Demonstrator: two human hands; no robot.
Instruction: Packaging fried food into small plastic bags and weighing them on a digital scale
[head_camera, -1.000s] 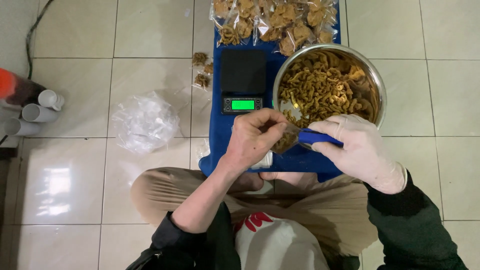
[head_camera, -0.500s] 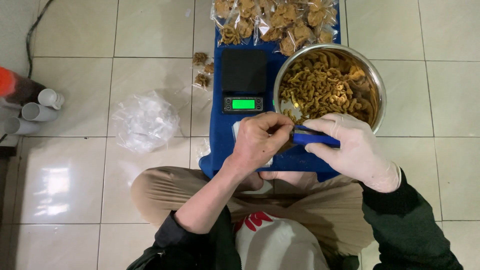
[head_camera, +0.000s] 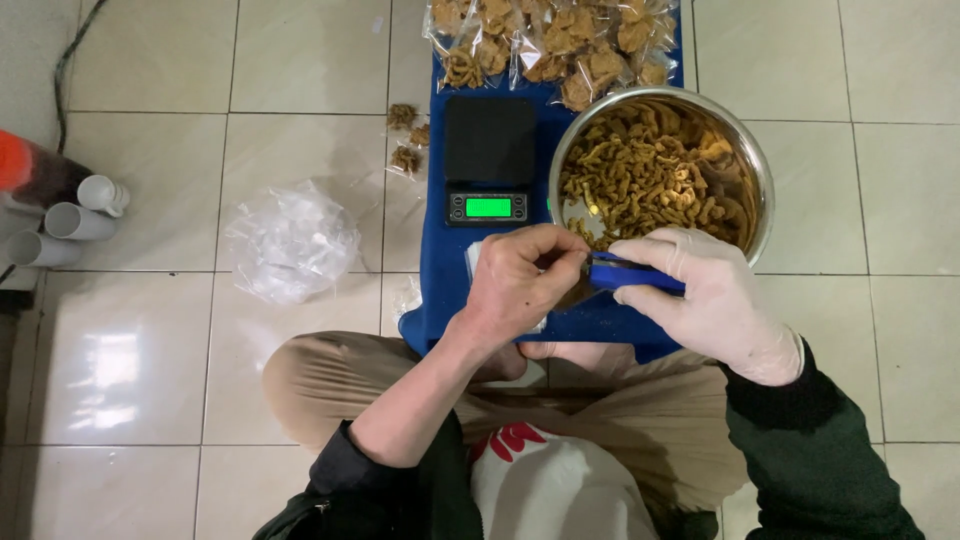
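Your bare left hand is curled around the mouth of a small clear bag just below the steel bowl. Your gloved right hand is closed on a blue scoop at that opening. Tip it too fast and fried snacks spill past the bag (barely visible). The scale sits left of the bowl, sealed packs beyond.

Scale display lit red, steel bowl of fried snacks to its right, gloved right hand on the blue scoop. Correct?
Not quite: the scale display is lit green, not red, as the head view shows. The steel bowl sits to its right, and the gloved right hand holds the blue scoop.
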